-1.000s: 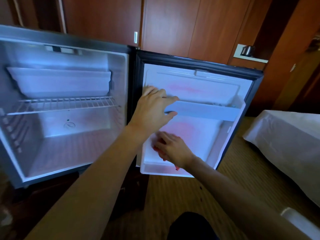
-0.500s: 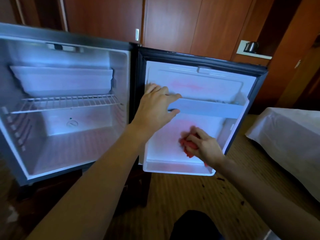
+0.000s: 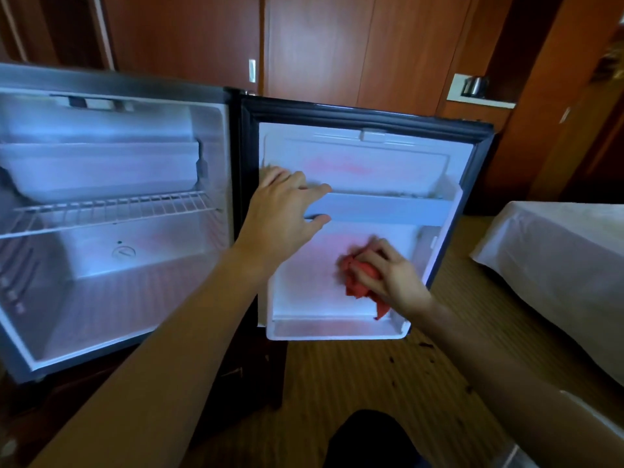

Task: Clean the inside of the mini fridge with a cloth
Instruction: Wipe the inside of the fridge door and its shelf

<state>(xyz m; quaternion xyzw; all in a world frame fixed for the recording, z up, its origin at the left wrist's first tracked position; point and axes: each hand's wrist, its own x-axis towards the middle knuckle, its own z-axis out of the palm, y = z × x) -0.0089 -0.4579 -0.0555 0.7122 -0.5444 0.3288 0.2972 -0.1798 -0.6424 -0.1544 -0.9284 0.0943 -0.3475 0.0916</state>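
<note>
The mini fridge point(image 3: 111, 292) stands open on the left, its white cavity holding a wire shelf point(image 3: 111, 211) and a freezer tray above. Its door point(image 3: 371, 157) is swung open to the right, white inner liner facing me. My left hand point(image 3: 287, 211) grips the left end of the door's middle shelf rail point(image 3: 388, 209), thumb under it and fingers over the top. My right hand point(image 3: 388, 275) holds a crumpled red cloth point(image 3: 354, 278) and presses it against the lower door panel, just above the bottom door shelf point(image 3: 337, 331).
Dark wooden cabinets point(image 3: 320, 45) rise behind the fridge. A bed with white sheets point(image 3: 557, 265) sits at the right. Striped carpet point(image 3: 337, 383) with small dark specks lies under the door. A kettle point(image 3: 474, 86) stands on a ledge at the upper right.
My right hand has carried the red cloth rightward across the lower door panel, from its left side to its right half. My left hand has stayed on the shelf rail.
</note>
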